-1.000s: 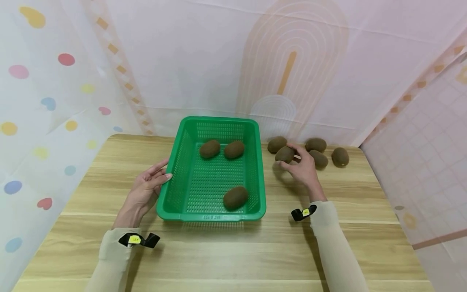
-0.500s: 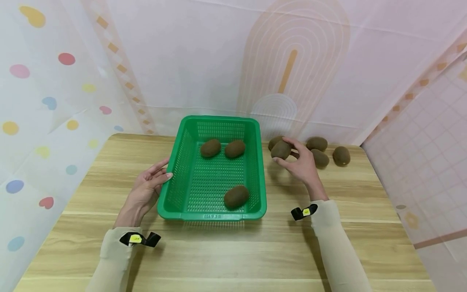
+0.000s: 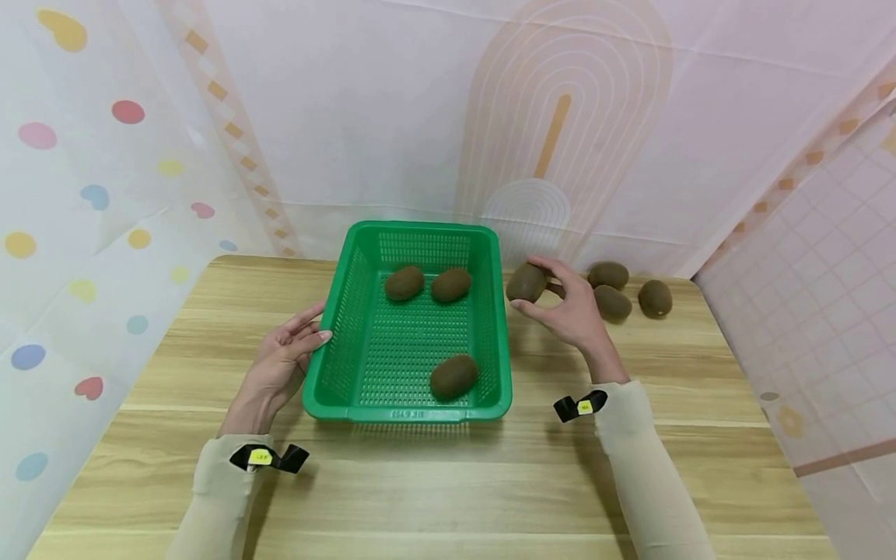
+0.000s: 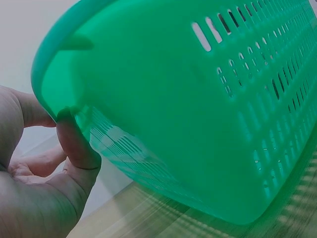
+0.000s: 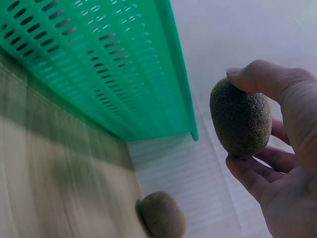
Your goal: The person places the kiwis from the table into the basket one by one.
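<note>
A green plastic basket (image 3: 402, 414) with slotted walls stands mid-table, two kiwis lying at its far end and one kiwi (image 3: 453, 377) at its near right. My left hand (image 3: 280, 364) pinches the basket's left rim between thumb and fingers, as the left wrist view (image 4: 74, 144) also has it. Just right of the basket, my right hand (image 3: 570, 311) holds a brown fuzzy kiwi (image 3: 526, 283) between thumb and fingertips. In the right wrist view that kiwi (image 5: 240, 119) is raised off the table, and a loose kiwi (image 5: 162, 215) sits lower down; the head view hides this one behind the hand.
Several kiwis rest at the table's back right, among them a kiwi (image 3: 655, 299) farthest right. A patterned cloth backdrop (image 3: 392, 117) rises directly behind the wooden table (image 3: 448, 498), and more cloth flanks both sides.
My right hand has carried its kiwi leftward toward the basket's right rim, passing in front of the loose kiwi at the back. The left hand and the basket stay put.
</note>
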{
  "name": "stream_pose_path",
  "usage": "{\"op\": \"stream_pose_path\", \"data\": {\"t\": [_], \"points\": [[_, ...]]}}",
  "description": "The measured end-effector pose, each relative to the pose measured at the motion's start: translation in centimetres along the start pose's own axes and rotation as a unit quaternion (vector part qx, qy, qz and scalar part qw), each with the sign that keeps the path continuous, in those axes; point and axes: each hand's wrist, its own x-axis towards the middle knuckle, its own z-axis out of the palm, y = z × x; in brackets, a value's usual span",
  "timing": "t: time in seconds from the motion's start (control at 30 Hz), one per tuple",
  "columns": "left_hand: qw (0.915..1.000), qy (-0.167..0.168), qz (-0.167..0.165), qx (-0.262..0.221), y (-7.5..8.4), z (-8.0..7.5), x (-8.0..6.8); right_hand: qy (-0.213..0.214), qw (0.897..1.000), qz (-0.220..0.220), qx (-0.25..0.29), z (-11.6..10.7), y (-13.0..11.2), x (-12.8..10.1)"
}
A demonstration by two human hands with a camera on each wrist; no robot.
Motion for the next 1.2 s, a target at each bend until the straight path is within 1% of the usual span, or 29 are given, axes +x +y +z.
{"op": "stream_pose_path", "data": {"t": [0.13, 0.5, 0.73, 0.97, 1.2], "points": [[1.0000, 0.002, -0.001, 0.005, 0.0, 0.0, 0.0, -0.006, 1.000, -0.015, -0.003, 0.1, -0.6, 0.1], [1.0000, 0.005, -0.002, 0.001, 0.1, 0.0, 0.1, -0.046, 0.998, -0.047, -0.001, 0.8, -1.9, 0.4], [0.9999, 0.009, -0.005, 0.004, 0.1, 0.2, 0.0, -0.066, 0.997, -0.046, -0.013, 1.3, -2.6, 0.5], [1.0000, 0.007, -0.001, 0.004, 0.2, 0.2, -0.1, -0.081, 0.995, -0.064, -0.010, 1.6, -3.2, 0.6], [1.0000, 0.006, -0.002, 0.004, 0.2, 0.2, -0.1, -0.092, 0.993, -0.071, -0.011, 2.0, -3.5, 0.6]]}}
